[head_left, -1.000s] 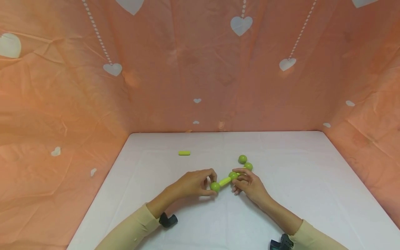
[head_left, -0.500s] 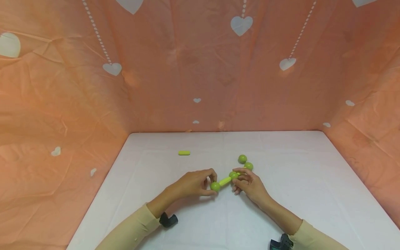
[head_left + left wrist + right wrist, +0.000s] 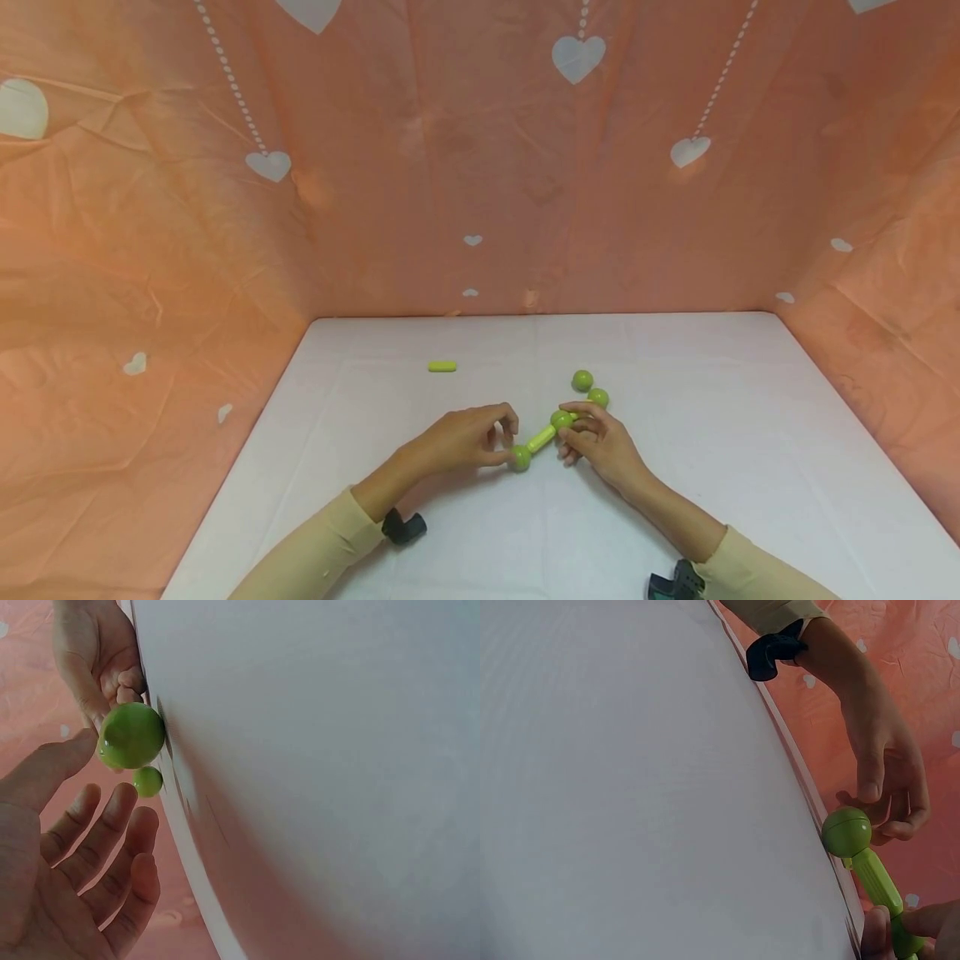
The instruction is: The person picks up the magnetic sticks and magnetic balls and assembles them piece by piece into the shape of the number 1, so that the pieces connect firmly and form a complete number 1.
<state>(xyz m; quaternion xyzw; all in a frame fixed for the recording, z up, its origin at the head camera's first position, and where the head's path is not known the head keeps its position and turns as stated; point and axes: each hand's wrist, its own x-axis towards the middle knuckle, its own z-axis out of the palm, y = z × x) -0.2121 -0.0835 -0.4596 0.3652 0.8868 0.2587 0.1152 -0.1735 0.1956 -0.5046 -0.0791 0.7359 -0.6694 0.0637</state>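
Orange sheeting point(image 3: 150, 467) with pale hearts point(image 3: 135, 363) walls in the left flank, and there, flat on the white bench point(image 3: 712, 433), a loose rod point(image 3: 442, 367) lies by itself, bright green. Next along, the left hand point(image 3: 468, 437): thumb and fingers spread apart, gripping nothing, the thumb right up by the end ball point(image 3: 521, 458). Touching, or just shy of it? Too close to call! From that ball a joining rod point(image 3: 542, 439) slants up to the middle ball point(image 3: 562, 420), and here the right hand point(image 3: 600, 446) is clamped on, pinching with thumb and finger. Beyond it, the back ball point(image 3: 582, 381), then the rightmost ball point(image 3: 598, 397) just beside; joined or merely neighbours, this angle won't tell.

Danger? The end ball could twist off if its fit is loose and the left thumb nudges it. Should that right pinch slip on the smooth, round middle ball, the joined pieces might drop or come apart. And the back ball, if unattached, could roll away at a knock.

Brands, labels, lettering? None readable on any ball or rod.
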